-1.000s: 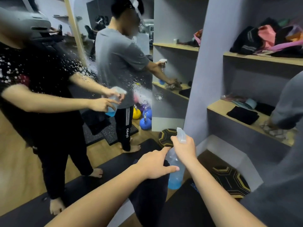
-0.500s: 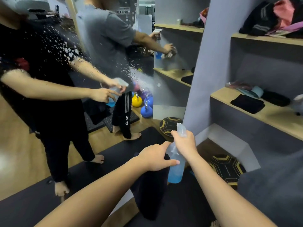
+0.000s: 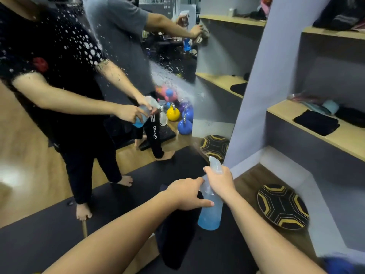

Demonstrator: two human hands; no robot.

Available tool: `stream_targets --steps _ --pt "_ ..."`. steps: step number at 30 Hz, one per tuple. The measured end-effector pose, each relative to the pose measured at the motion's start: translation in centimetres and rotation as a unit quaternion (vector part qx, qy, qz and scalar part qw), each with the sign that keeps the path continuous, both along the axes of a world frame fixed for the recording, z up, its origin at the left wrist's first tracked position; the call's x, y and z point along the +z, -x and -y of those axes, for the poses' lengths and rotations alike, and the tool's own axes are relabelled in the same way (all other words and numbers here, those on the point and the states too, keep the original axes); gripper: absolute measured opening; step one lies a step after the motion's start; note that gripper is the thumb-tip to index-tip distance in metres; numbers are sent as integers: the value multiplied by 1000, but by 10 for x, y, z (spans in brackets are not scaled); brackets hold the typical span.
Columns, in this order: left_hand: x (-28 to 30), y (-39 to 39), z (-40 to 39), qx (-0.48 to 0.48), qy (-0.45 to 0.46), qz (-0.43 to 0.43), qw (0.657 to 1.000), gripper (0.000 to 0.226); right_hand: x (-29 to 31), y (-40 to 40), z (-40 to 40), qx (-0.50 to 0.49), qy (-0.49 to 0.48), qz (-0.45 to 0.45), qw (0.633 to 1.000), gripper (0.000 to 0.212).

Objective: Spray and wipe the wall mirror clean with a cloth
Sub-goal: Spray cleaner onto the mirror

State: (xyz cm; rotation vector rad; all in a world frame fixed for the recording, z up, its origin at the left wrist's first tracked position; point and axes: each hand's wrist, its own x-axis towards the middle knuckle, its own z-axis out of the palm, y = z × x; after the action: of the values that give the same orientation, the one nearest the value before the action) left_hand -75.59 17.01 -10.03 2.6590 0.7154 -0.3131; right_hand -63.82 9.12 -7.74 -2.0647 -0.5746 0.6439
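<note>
The wall mirror [image 3: 59,155] fills the left of the view, speckled with droplets across its upper part. My right hand [image 3: 220,179] grips the neck of a clear spray bottle [image 3: 210,214] of blue liquid, nozzle toward the glass. A thin mist streams from the nozzle up to the mirror. My left hand [image 3: 186,194] holds a dark cloth [image 3: 175,234] that hangs down, with its thumb against the bottle. My reflection holds the same bottle in the mirror.
Right of the mirror stands a grey shelf unit [image 3: 254,95] with wooden shelves [image 3: 343,135] bearing folded dark cloths. A black-and-yellow disc [image 3: 282,206] lies on the floor below. The mirror shows another person wiping, coloured kettlebells and dark floor mats.
My view has tilted down and closer to the mirror. More droplets and a spray streak show on the glass. My hands keep their hold on bottle and cloth.
</note>
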Motion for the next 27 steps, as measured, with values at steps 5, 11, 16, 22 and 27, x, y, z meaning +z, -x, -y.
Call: stream_targets --steps 5,11,16,22,27 --pt "-10 13 -1 20 7 -19 1000 80 -16 11 -8 25 4 -20 999 16" --pt "-20 32 0 52 24 -31 998 79 -32 27 -15 67 10 -37 997 17" --pt "-28 50 -1 79 32 -44 995 80 -39 43 -19 99 25 -15 995 24" --pt "-28 70 0 105 38 -54 992 75 -44 60 -28 146 15 -9 989 21" --pt "-24 88 -1 124 16 -52 991 79 -45 73 -36 183 1 -9 983 28"
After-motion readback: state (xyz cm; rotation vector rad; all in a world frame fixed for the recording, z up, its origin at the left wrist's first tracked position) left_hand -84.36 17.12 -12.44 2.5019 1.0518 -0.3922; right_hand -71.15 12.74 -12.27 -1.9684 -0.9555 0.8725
